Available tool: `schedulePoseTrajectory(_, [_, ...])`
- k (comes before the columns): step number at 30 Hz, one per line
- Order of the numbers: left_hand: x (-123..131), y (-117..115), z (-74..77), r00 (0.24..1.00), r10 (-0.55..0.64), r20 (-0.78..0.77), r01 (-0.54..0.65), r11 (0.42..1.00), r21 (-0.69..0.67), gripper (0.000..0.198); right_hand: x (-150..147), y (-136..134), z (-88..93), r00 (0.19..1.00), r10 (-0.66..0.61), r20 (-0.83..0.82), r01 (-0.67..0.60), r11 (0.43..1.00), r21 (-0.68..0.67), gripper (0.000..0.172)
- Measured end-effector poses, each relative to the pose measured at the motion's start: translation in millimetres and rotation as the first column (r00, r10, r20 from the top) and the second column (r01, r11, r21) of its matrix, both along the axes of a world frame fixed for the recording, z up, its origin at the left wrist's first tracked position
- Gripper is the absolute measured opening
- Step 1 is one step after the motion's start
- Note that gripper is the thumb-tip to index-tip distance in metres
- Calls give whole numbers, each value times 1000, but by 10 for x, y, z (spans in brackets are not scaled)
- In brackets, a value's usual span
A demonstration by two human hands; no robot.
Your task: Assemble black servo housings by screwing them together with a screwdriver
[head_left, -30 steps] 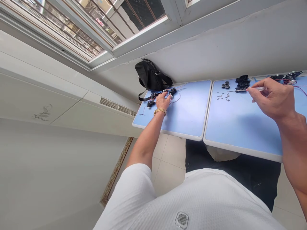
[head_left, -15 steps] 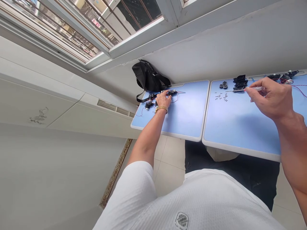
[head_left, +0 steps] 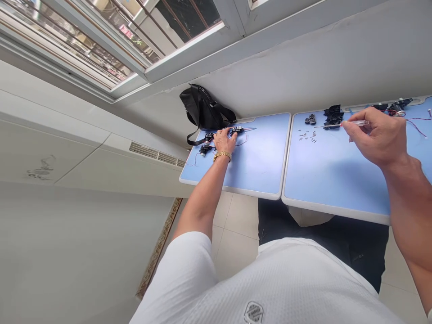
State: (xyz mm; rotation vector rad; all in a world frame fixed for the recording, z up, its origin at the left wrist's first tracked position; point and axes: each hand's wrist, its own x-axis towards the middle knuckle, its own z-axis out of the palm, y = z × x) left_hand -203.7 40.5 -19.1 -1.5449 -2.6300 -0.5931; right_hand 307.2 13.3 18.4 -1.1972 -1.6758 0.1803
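Tabletops (head_left: 259,166) of smooth pale blue, rimmed in rounded whitish edging, stood side by side. Black motor-like assemblies (head_left: 237,130), angular and apparently plastic, lay toward the back of the left one, trailing thin wires (head_left: 241,144). Beside them slumped a soft black bag (head_left: 204,108) with a flat strap. On the right tabletop were black moulded shells (head_left: 333,117) with curved hollows, three round dark parts (head_left: 310,119) bunched together, and a scatter of tiny slender pieces (head_left: 308,135), too small to identify. Farther right sat more assemblies (head_left: 398,108) with dark red wiring.

The left hand (head_left: 225,141), wearing a gold-coloured linked band (head_left: 222,155) at its wrist, reached among the left-hand assemblies, fingers partly spread and bent; whether they gripped a piece could not be told. The right hand (head_left: 384,135) pinched a screwdriver (head_left: 357,122) by its clear handle, the thin metal shaft pointing left, crossing in front of the shells.
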Motion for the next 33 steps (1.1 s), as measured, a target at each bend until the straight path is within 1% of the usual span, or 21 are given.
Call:
schedulePoseTrajectory(2, [57,-29,41,1000,-11,-15,11,999,41,44,1,-9,23,1000,4,-22,-4,1000,20,24])
schedulePoseTrajectory(4, [143,-46,70,995,-85,-49,92,980,175,41,0,-16,41,999,14,-46,-12,999,46,23])
schedulePoseTrajectory(5, [201,-48,76,989,-133,-63,145,959,242,39,-1,-18,46,998,16,-56,-13,998,63,23])
schedulePoseTrajectory(8, [448,-28,63,947,-306,-103,321,863,389,34,-7,-17,54,996,5,-89,6,992,123,25])
schedulePoseTrajectory(11, [795,11,11,871,-478,-110,469,747,471,29,-12,-12,67,992,-7,-128,27,988,154,26])
schedulePoseTrajectory(13, [1052,40,-28,812,-576,-96,538,674,506,26,-10,-3,78,985,-15,-169,49,979,196,24])
schedulePoseTrajectory(15, [1307,74,-58,761,-647,-45,569,634,524,25,-2,12,83,977,-26,-210,80,964,254,21])
schedulePoseTrajectory(17, [1542,122,-77,718,-696,24,579,615,535,24,10,28,77,973,-41,-227,109,949,296,19])
schedulePoseTrajectory(20, [1833,223,-105,675,-731,102,569,604,558,22,33,38,55,972,-45,-229,119,939,321,13])
schedulePoseTrajectory(23, [2020,314,-169,658,-734,166,534,611,584,19,55,33,28,972,-48,-229,112,955,274,8])
schedulePoseTrajectory(25, [2075,341,-234,663,-725,188,503,616,606,18,68,31,3,974,-84,-212,130,969,211,9])
schedulePoseTrajectory(27, [2076,341,-300,667,-721,191,479,610,632,19,78,37,-28,976,-124,-181,156,972,176,14])
schedulePoseTrajectory(30, [2017,324,-364,651,-732,199,476,598,645,18,78,56,-71,981,-133,-144,159,969,190,16])
schedulePoseTrajectory(33, [1965,326,-389,626,-752,205,490,585,647,21,70,84,-93,989,-85,-122,113,963,243,6])
